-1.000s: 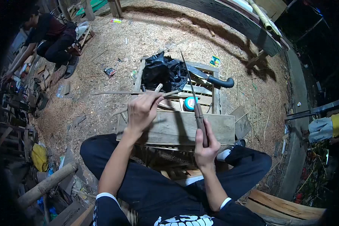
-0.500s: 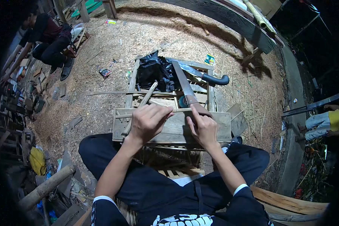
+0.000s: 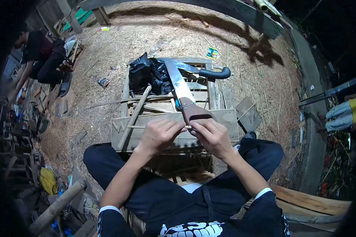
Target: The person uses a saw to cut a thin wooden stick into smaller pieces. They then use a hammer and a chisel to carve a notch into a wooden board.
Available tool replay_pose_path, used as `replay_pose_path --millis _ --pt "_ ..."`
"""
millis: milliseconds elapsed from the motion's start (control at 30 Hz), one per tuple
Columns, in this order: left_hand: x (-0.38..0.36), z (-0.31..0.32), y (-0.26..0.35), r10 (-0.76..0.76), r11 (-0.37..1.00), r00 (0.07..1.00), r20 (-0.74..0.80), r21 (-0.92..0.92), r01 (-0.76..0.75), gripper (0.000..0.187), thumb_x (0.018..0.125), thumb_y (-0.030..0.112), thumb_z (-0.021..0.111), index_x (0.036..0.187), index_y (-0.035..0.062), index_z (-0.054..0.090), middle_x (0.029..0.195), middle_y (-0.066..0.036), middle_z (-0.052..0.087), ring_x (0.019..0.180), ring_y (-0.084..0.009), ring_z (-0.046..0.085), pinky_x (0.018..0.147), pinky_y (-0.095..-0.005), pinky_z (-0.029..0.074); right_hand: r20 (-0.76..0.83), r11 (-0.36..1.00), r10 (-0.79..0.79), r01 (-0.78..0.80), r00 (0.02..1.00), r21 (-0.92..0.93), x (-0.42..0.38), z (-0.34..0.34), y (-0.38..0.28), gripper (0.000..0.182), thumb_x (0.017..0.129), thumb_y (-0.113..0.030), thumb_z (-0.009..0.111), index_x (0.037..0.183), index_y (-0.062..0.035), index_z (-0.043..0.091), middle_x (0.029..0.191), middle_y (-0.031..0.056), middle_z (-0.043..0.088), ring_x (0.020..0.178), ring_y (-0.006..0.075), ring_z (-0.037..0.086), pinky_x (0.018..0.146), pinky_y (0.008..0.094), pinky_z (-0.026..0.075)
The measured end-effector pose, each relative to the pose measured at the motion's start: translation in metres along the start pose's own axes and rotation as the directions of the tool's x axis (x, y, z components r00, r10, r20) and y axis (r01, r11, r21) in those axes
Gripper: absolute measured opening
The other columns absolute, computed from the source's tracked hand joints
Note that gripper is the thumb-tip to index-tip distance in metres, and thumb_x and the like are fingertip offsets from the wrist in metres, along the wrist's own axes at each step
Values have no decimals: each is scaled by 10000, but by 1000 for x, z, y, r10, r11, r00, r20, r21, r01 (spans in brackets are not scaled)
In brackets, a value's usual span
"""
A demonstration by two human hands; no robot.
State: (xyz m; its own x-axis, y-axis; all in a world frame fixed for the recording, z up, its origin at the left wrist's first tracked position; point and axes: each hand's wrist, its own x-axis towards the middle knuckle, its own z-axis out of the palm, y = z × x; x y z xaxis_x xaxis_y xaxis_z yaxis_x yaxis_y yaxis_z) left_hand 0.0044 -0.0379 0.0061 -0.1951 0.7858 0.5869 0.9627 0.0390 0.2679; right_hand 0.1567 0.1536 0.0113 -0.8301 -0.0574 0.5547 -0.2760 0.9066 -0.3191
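My left hand (image 3: 162,134) is closed in a pinch on a thin wooden stick (image 3: 136,126), which sticks out to the left past my fist. My right hand (image 3: 213,137) pinches the same stick near its right end, and a short bit shows between both sets of fingertips. Just beyond my right fingers lies a handsaw (image 3: 180,83) with a brown handle, its blade pointing away from me. Underneath is a low wooden board (image 3: 227,120) in front of my crossed legs. A longer wooden strip (image 3: 136,114) slants across the board's left side.
A slatted wooden frame (image 3: 124,89) carries a black plastic bag (image 3: 146,75) and a large knife with a black curved handle (image 3: 215,73). Wood shavings cover the ground. One person (image 3: 47,55) crouches at the far left; another (image 3: 344,112) is at the right edge.
Both hands have come closer to me, and my right fingers have moved in against my left, now pinching the stick. The saw appears shifted left, with its handle nearer; the camera view has shifted too.
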Motion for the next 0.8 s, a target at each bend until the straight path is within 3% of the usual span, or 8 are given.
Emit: replay_pose_path --millis 33,167,333,567,800 --pt "2 3 2 9 1000 1000 5 -4 -9 178 876 209 828 998 103 753 773 -41 717 653 -216 689 570 -350 513 14 1000 22 -21 1000 -12 -1 -3 -1 293 872 -128 792 1141 -52 703 947 71 683 842 253 675 693 378 551" --pt "2 7 6 13 1000 1000 -3 -6 -13 187 884 235 799 1015 109 754 805 -19 697 712 -203 669 598 -353 494 38 999 38 -37 999 -27 -4 -11 3 221 875 -137 779 1073 -64 713 870 51 655 801 239 656 661 371 534" --pt "4 13 12 -1 998 999 -37 59 4 221 847 243 829 1023 129 759 823 0 693 723 -193 642 624 -350 462 44 996 91 -91 995 10 -4 -18 3 220 886 -151 777 1075 -58 716 868 56 671 801 232 661 666 372 543" --pt "5 7 14 49 996 999 -12 77 -48 238 824 343 844 874 158 703 750 21 617 666 -171 596 598 -341 409 166 987 65 -88 984 135 -12 -19 -2 307 867 -124 800 1145 -44 699 825 60 657 752 240 643 631 381 530" --pt "3 -1 15 49 998 999 -14 40 -48 252 799 354 857 824 173 685 707 36 585 629 -152 569 580 -326 376 148 974 43 -75 988 212 -10 -22 -9 295 871 -106 793 1144 -36 702 798 65 646 727 241 644 599 386 515"
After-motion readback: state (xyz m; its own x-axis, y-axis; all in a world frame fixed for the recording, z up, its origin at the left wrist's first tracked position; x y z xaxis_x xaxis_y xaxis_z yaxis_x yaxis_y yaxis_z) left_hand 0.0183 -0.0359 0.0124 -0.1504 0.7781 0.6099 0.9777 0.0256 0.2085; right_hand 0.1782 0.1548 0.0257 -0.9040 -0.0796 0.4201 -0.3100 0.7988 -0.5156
